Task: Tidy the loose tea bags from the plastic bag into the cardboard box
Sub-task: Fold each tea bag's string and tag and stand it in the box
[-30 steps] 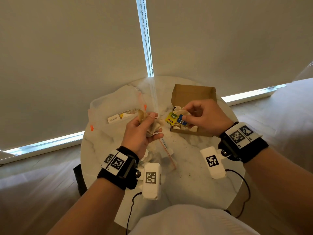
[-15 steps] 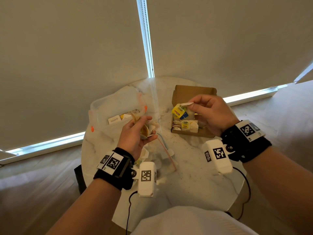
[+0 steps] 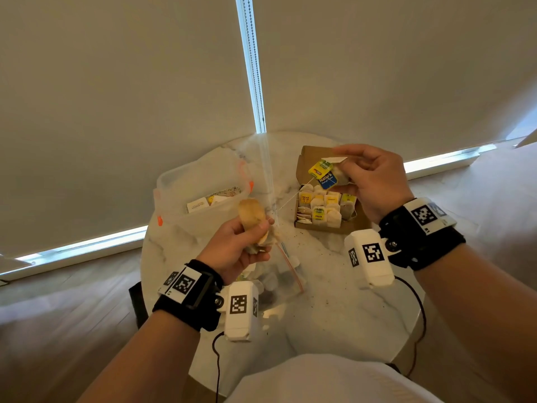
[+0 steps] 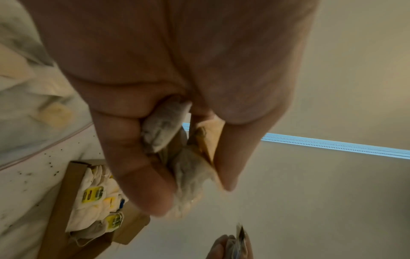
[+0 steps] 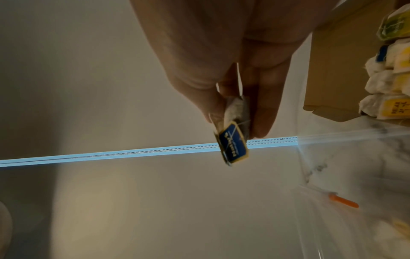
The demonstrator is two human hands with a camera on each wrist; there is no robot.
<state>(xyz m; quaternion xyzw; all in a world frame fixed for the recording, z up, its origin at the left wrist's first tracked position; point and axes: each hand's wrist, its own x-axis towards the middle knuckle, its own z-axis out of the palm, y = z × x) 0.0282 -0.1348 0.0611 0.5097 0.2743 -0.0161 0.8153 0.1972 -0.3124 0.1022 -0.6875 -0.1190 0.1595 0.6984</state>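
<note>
From the head view, the left hand (image 3: 241,242) is closed around a small bunch of tea bags (image 3: 252,216), held up over the round table (image 3: 334,274) near the middle. The right hand (image 3: 369,178) is up at about 1 o'clock, over the cardboard box (image 3: 308,154), and it pinches one tea bag (image 3: 338,174) with a yellow tag (image 3: 320,167) and a blue tag (image 3: 327,179) beside it. A thin string (image 3: 293,196) runs between the two hands, so the bags look tangled. The box already has rows of tea bags standing in it. The plastic bag (image 3: 279,283) lies flat at about 6 o'clock, partly under the left wrist, with more bags inside. A clear tub (image 3: 203,181) sits at 10 o'clock. From the left wrist view, the fingers (image 4: 137,175) and thumb curl around soft, crumpled paper bags (image 4: 188,168). From the right wrist view, the fingertips (image 5: 264,112) squeeze the tea bag's top, and the blue tag (image 5: 233,148) hangs down. These bags are very light, soft and easy to tear, and the strings catch on each other, so it seems best to hold the paper body gently, not pull the string. The table is white marble with little dark crumbs of tea on it. Behind it hang big pale blinds, and the floor is wood.
</note>
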